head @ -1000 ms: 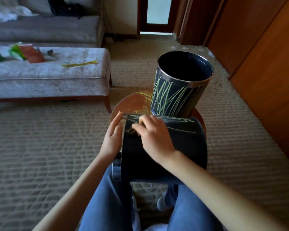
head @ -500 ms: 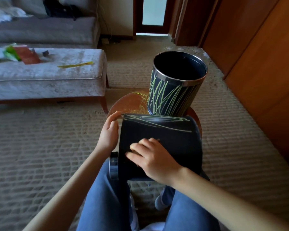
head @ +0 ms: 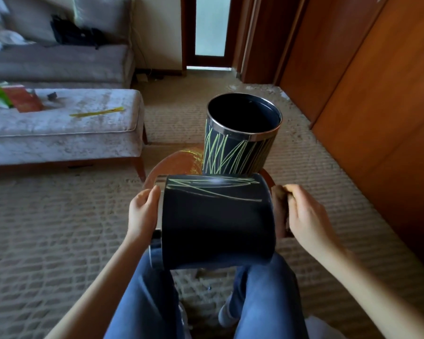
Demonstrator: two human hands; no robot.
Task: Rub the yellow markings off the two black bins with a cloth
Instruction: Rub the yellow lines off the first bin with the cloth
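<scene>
left hand (head: 143,212) fingers clasp lying bin (head: 216,223) rim | right hand (head: 306,216) fingers pinch cloth (head: 279,195)

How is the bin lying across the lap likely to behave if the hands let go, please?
The lying bin is cylindrical and sideways, so it would probably roll. Its glossy sheen suggests slipperiness; hollow, it is likely light.

A home living room: a grey sofa (head: 59,64) lines the far wall, a cushioned bench (head: 71,128) (scattered with clutter (head: 22,100) at one end) stands before it, and beige carpet (head: 47,228) covers the floor. Wood panels (head: 377,99) close the right side; a frosted-glass door (head: 209,25) stands at the back.
</scene>
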